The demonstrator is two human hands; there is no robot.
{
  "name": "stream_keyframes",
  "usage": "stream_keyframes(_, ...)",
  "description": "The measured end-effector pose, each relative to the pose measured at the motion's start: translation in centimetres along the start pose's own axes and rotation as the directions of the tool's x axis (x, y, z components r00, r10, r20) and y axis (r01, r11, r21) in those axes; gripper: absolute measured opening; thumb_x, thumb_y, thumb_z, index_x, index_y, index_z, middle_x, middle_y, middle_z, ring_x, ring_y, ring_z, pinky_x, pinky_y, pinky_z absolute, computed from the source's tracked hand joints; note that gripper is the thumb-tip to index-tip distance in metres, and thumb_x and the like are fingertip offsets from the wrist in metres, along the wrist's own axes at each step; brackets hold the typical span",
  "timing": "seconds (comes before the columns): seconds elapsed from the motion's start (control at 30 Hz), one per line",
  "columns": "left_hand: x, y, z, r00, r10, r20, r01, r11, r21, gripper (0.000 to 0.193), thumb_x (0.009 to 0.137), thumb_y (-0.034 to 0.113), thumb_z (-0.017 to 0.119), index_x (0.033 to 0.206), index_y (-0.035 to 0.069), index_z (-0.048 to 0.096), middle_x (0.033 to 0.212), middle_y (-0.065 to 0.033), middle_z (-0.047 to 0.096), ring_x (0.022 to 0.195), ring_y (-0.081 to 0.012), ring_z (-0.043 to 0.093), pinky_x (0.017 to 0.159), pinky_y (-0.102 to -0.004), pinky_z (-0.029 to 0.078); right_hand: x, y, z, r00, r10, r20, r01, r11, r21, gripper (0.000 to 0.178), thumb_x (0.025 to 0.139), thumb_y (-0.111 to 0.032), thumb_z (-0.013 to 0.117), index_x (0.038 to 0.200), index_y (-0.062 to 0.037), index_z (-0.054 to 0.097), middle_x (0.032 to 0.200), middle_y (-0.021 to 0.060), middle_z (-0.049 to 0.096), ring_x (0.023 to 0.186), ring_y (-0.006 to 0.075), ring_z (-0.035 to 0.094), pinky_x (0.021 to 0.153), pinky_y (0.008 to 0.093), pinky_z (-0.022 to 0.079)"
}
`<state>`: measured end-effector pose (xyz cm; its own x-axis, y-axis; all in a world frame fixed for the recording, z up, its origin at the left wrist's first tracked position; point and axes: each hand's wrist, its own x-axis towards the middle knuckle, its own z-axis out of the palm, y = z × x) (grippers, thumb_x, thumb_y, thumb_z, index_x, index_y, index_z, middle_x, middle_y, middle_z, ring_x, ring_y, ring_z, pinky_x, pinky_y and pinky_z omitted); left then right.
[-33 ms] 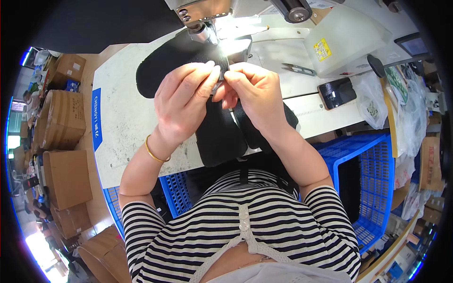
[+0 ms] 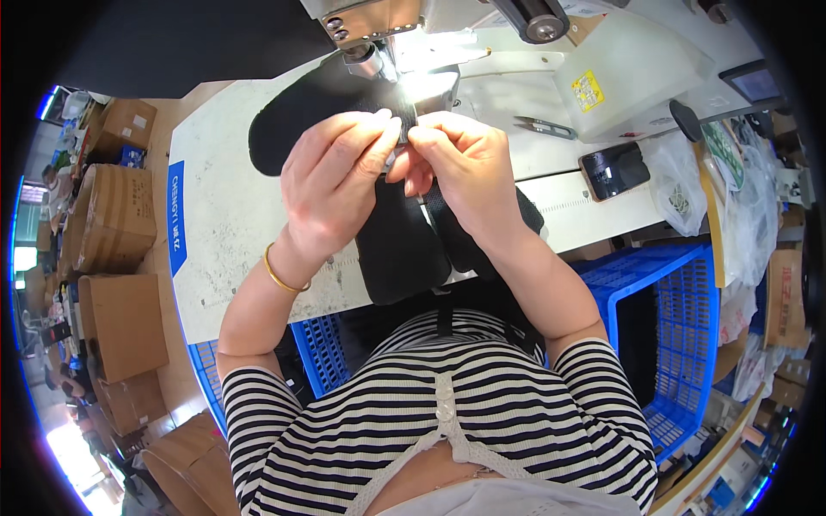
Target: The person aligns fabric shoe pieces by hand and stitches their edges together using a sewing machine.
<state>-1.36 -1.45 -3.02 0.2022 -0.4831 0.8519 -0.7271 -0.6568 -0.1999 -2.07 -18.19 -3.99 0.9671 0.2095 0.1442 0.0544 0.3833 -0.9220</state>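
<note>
Both hands are raised close together just in front of the lit needle area of a sewing machine. My left hand is closed in a pinch, thumb against fingertips. Facing it, my right hand pinches too, its other fingers curled under. Whatever lies between the fingertips is too small and hidden to name. A long black fabric piece with a rounded end lies beyond my left hand, partly under the machine head. Two more black pieces, one below my hands and one under my right wrist, reach the table's front edge.
Thread snips and a dark phone lie on the right of the white sewing table, near a clear plastic bag. Blue crates stand at lower right and lower left. Cardboard boxes line the left.
</note>
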Motion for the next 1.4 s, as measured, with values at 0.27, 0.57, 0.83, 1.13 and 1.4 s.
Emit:
stream_keyframes(0.27,0.6,-2.3,0.9,0.996,0.08,-0.046,-0.079,0.997,0.014,0.032,0.055,0.0,0.069,0.087,-0.003,0.07,0.092,-0.0097,0.068,0.085,-0.0242,0.066,0.068,-0.0332,0.056,0.8,0.3,0.4,0.998,-0.056,-0.012,0.056,0.998,0.008,0.017,0.093,-0.01,0.058,0.087,0.0023,0.068,0.072,0.0087,0.071,0.053,0.006,0.057,0.049,0.0193,0.045)
stream_keyframes(0.57,0.9,-3.1,1.8,0.993,0.096,-0.064,-0.089,0.991,0.099,0.03,0.059,0.002,0.065,0.087,-0.003,0.07,0.09,-0.0089,0.066,0.084,-0.0234,0.065,0.069,-0.0333,0.055,-0.2,0.9,-0.3,1.0,-0.008,0.014,0.009,0.999,-0.033,0.018,0.095,-0.011,0.058,0.091,0.0024,0.069,0.075,0.0098,0.072,0.054,0.0058,0.057,0.05,0.019,0.044)
stream_keyframes(0.83,1.1,-1.4,1.4,0.992,-0.076,0.098,0.06,0.986,0.154,0.036,0.061,0.004,0.068,0.096,-0.002,0.069,0.097,-0.0079,0.065,0.091,-0.0238,0.063,0.073,-0.033,0.053,-0.4,1.1,-0.3,0.999,0.031,0.037,-0.031,0.999,-0.017,0.018,0.096,-0.012,0.057,0.093,0.0014,0.069,0.076,0.0094,0.072,0.055,0.0061,0.058,0.051,0.019,0.044)
stream_keyframes(1.13,-2.0,-6.7,-1.2,0.977,0.032,0.209,-0.091,0.956,0.279,0.043,0.069,0.002,0.067,0.112,0.001,0.068,0.114,-0.0107,0.066,0.103,-0.0257,0.064,0.086,-0.0377,0.053,-1.1,0.8,0.6,0.999,0.011,0.031,-0.007,0.995,-0.102,0.02,0.098,-0.014,0.057,0.099,0.0027,0.069,0.084,0.0092,0.072,0.064,0.0077,0.061,0.059,0.0199,0.049)
stream_keyframes(1.4,2.2,-0.8,-4.1,0.947,-0.002,0.323,-0.019,0.998,0.064,0.036,0.07,0.005,0.067,0.106,0.004,0.071,0.087,-0.0014,0.061,0.064,-0.0141,0.055,0.052,-0.026,0.044,-0.8,2.0,2.2,0.997,-0.051,0.063,0.056,0.996,-0.072,0.017,0.097,-0.008,0.058,0.104,0.0037,0.069,0.083,0.0005,0.065,0.073,0.0048,0.058,0.065,0.0224,0.053)
